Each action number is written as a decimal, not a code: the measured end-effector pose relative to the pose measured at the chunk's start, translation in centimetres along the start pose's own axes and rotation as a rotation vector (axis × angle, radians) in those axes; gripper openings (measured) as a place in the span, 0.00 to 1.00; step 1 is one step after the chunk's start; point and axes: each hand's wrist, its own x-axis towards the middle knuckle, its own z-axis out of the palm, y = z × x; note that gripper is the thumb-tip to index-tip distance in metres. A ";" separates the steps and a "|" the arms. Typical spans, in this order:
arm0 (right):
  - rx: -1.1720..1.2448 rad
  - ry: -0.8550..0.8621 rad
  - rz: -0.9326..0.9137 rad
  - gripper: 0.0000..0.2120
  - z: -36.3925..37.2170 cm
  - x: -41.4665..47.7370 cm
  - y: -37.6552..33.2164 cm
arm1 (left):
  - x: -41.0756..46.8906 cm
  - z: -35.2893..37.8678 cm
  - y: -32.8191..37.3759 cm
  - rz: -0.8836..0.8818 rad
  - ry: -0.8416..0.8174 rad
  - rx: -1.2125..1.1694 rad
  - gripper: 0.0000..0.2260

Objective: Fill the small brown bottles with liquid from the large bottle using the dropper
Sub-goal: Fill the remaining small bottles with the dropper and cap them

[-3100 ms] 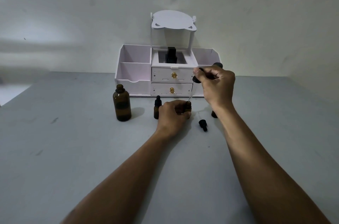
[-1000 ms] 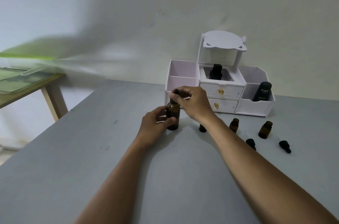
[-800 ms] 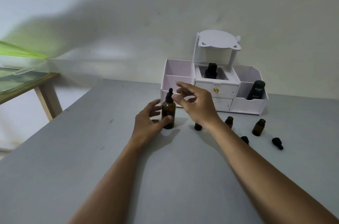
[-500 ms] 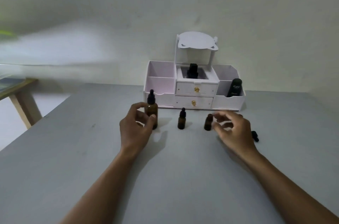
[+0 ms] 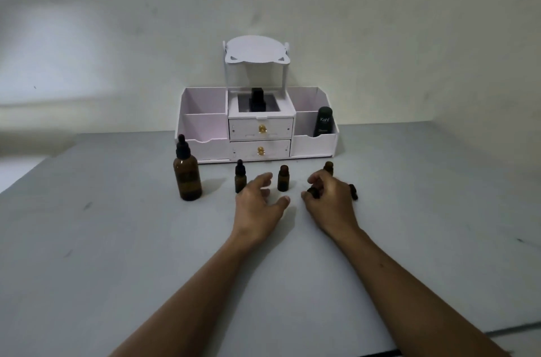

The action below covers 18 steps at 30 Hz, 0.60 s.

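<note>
Seemingly, the filling is sitting partway through. At the far left, at about ten o'clock from the left hand, the large bottle is standing upright on the grey table with its dropper seated in the neck, so no liquid is being drawn at this moment. Just right of it, the first small bottle is wearing its own dropper top, which is suggesting it is finished. The left hand is lying relaxed with fingers spread, grasping nothing. The second small bottle is standing uncapped at its one o'clock, near but apart. The right hand is curling its fingers around what appears to be a loose cap, probably meant for that open bottle. At its twelve o'clock the third small bottle is standing open, and another cap is lying on the table at its three o'clock. How full the dark bottles are cannot be told. Two cappings are remaining, and perhaps one more filling.
</note>
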 end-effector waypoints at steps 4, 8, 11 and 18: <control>0.150 0.151 -0.059 0.14 0.1 0.6 -0.5 | 2.0 1.5 0.0 -0.043 0.057 -0.032 0.31; 0.437 0.268 0.016 0.11 0.4 1.7 -1.7 | 3.3 2.3 0.2 -0.053 0.105 -0.058 0.29; 0.641 0.265 0.047 0.09 0.6 2.6 -2.0 | 3.9 2.4 0.0 -0.049 0.118 -0.082 0.26; 0.671 0.161 0.044 0.07 0.8 3.5 -2.4 | 3.7 2.2 0.1 -0.028 0.109 -0.083 0.18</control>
